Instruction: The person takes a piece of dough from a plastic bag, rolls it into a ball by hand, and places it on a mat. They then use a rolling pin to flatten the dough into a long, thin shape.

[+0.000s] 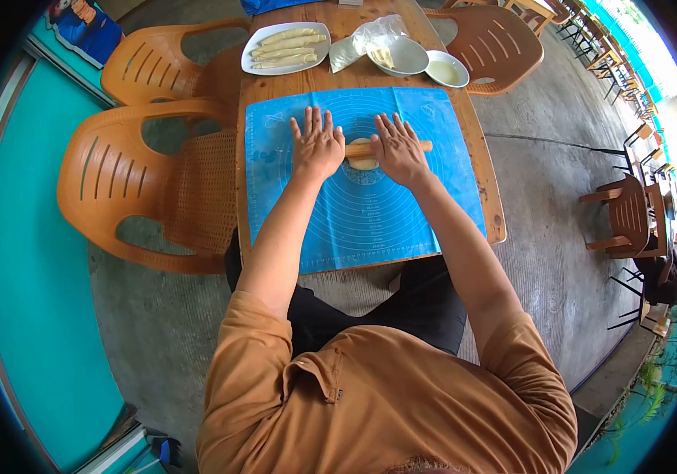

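Observation:
A wooden rolling pin (360,149) lies crosswise over a small round of pale dough (365,164). Both are on a blue baking mat (362,229) printed with circles and measurements. My left hand (318,148) presses flat at the pin's left end, fingers stretched forward and apart; it covers that end. My right hand (399,150) rests palm down over the right part of the pin, fingers extended, with the pin's tip sticking out past it. The pin hides the middle of the dough.
Behind the mat on the wooden table (496,213) stand a white plate (255,47) of rolled dough pieces, a plastic bag (378,30), a bowl (409,62) with pale dough and a smaller bowl (447,73) of liquid. Orange chairs (117,186) flank the table.

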`<state>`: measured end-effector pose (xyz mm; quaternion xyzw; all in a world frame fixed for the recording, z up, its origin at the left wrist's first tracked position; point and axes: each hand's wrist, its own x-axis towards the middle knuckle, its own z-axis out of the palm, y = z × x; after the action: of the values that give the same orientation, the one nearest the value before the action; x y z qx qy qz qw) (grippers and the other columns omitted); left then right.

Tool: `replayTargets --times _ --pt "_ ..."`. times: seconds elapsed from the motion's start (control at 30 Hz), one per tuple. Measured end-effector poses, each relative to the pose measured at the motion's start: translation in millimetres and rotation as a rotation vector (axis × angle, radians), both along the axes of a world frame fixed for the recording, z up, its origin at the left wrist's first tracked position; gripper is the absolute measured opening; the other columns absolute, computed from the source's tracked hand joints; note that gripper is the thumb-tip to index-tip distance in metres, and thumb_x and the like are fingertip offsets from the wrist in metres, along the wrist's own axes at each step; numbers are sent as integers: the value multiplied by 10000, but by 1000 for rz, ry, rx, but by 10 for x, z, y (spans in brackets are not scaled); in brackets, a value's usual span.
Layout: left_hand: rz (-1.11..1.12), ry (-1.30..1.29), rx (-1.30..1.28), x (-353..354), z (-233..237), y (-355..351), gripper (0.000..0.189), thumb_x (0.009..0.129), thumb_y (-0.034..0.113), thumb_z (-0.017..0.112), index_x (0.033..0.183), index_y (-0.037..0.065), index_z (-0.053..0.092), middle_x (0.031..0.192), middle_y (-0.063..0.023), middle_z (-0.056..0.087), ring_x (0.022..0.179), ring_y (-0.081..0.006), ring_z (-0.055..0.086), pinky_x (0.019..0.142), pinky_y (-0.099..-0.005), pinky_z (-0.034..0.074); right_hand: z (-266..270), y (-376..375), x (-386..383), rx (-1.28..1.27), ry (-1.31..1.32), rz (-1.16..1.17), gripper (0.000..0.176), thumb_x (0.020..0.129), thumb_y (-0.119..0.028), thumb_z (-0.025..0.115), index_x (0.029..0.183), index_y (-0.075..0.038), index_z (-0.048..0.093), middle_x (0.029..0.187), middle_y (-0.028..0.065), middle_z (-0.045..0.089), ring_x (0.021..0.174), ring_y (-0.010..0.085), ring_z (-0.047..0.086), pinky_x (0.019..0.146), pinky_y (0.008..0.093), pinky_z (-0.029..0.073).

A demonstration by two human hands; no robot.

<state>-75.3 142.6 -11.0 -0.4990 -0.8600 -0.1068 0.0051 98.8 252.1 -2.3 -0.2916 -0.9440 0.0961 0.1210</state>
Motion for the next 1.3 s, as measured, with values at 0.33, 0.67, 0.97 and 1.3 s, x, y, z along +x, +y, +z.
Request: replayTargets --times 0.33,0.67,0.97,1.3 --pt "43 -114 -53 -156 57 195 643 1119 383 243 1650 20 266 1743 -176 186 1634 -314 74 1309 -574 17 -28 203 -207 -32 -51 -30 654 1125 -453 248 1615 -37 370 1668 161 383 1586 353 250 1312 488 159" --pt "62 -24 -51 -324 77 428 637 1115 351 263 1653 10 240 1743 -173 191 1635 -311 71 1312 -567 19 -16 453 -439 -38 -39 -59 672 1123 -484 278 1632 -49 335 1702 212 280 1594 385 207 1311 479 177" --pt "54 64 78 -451 -68 564 577 1106 325 356 1583 2 388 1651 -185 392 1584 -328 267 1293 -584 155 -98 606 -590 -52 -6 -86 659 1125 -474 279 1628 -54 346 1695 226 284 1595 393 199 1311 479 178" --pt "40 82 156 -341 -75 452 566 1112 342 325 1540 0 465 1624 -197 438 1564 -334 316 1289 -576 166 -52 422 -465 27 30 -95 652 1126 -475 265 1604 -53 399 1678 215 330 1589 381 224 1311 499 162"
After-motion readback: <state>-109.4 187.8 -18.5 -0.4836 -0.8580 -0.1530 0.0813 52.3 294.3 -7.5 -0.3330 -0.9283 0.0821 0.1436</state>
